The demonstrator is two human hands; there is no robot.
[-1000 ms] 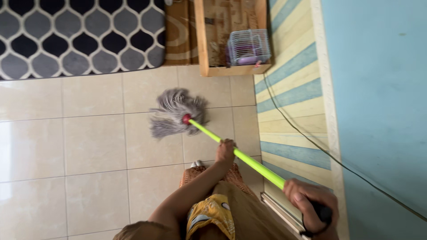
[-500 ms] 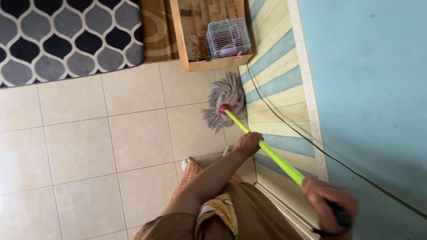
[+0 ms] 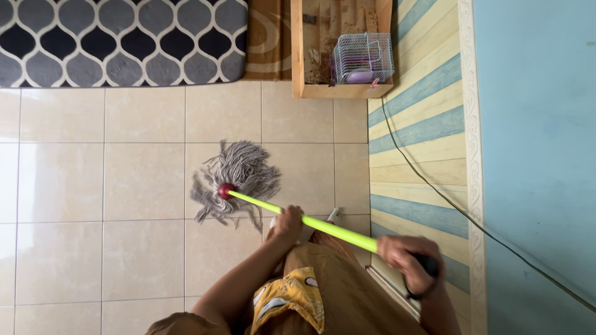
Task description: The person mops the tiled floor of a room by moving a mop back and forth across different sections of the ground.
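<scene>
Grey string mop head [image 3: 234,178] lies splayed on the cream tiled floor [image 3: 124,186], mid-frame. Bright green mop handle [image 3: 304,220] runs long axis upper-left to lower-right, head end pointing left. Left hand [image 3: 287,222] grip wrapped round mid-shaft; right hand [image 3: 406,263] grip clenched on the dark end. Risk: wet glossy tile underfoot, slip; a wide swing could snag the black cable [image 3: 428,183] on the striped wall.

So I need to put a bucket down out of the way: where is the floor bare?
The widest bare tiles lie left of the grey mop head, below the patterned rug. A smaller patch lies between the mop head and the wooden crate. It is crowded by the striped wall, where both hands grip the green handle and a cable runs.
</scene>
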